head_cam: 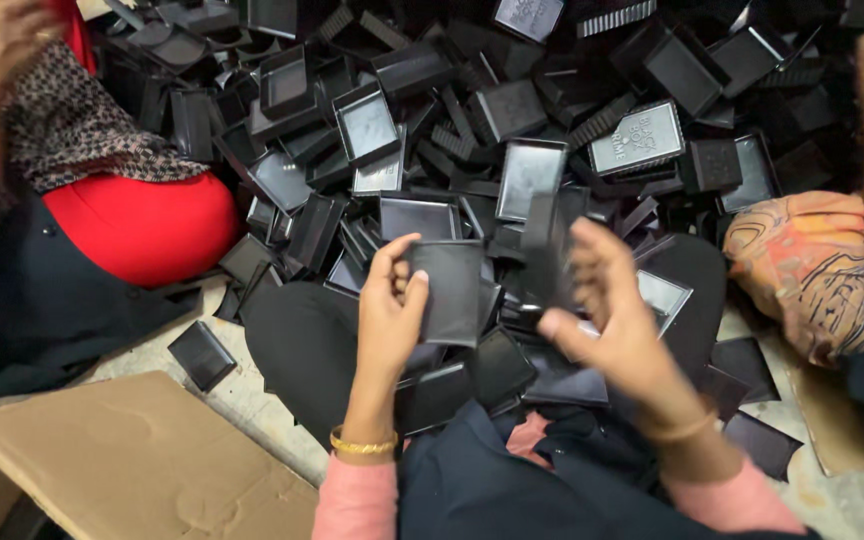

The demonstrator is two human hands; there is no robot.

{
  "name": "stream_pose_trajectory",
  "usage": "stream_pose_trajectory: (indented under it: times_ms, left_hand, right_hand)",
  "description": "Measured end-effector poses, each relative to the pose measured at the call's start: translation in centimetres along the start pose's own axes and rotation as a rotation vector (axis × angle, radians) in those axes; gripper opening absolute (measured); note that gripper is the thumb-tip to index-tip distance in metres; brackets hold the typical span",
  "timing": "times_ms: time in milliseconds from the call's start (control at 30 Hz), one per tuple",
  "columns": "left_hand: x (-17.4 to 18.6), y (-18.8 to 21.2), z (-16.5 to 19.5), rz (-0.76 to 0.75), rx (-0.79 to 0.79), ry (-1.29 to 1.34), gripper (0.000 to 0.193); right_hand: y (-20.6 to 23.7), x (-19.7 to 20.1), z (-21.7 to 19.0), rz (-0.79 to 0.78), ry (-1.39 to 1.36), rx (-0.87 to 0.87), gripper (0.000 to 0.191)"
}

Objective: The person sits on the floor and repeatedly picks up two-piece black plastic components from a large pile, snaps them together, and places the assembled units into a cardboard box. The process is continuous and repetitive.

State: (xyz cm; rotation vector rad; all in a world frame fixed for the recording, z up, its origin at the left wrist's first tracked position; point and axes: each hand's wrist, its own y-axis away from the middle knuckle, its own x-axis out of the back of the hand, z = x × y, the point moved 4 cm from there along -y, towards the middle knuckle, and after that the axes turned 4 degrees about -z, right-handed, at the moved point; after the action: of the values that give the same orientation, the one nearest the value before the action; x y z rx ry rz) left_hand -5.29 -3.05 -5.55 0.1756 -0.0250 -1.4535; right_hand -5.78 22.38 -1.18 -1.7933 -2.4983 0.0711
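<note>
Fingers of the left hand pinched a flat black tray by its left edge, upright over the lap. The right hand gripped a second black piece just beside it, fingers curled. Both looked light, stiff, rather slick plastic, best taken at the rims. Beyond lay a heap of them; near left, a cardboard box.

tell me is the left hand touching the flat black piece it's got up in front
Touching. The head view shows the left hand gripping the flat black piece at its left edge, thumb and fingertips pressed against it with no gap.
</note>
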Motion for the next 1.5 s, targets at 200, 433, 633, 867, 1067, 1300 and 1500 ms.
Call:
stream_pose_trajectory:
  times_ms: [200,433,633,867,1067,1300,1500]
  left_hand:
    - [-2.2,1.2,2.0,-0.048,-0.203,0.786,0.072]
    - [-2.8,0.6,-0.8,0.127,-0.085,0.765,0.069]
    - [-5.1,1.5,-0.9,0.063,-0.175,0.453,0.063]
    - [-6.0,1.9,0.1,-0.033,-0.085,0.609,0.068]
    - [-5.2,1.8,2.4,-0.052,-0.407,0.098,0.07]
    - [0.5,1.9,1.1,0.167,-0.3,-0.405,0.05]
    - [3.0,3.3,2.6,0.281,-0.411,-0.45,0.045]
  right_hand:
    - [1.1,-6.0,-0.5,-0.136,0.384,-0.052,0.093]
    - [0.0,-5.4,0.1,-0.157,0.096,-0.111,0.087]
    - [0.2,-6.0,0.3,-0.143,0.222,-0.108,0.082]
    - [0.3,-5.0,0.3,-0.253,-0.034,-0.071,0.083]
    - [0.0,-5.3,1.6,-0.372,-0.272,-0.221,0.079]
    - [0.0,-3.8,1.6,-0.456,-0.106,-0.279,0.056]
    - [-0.4,-5.8,-1.0,-0.324,0.288,-0.174,0.045]
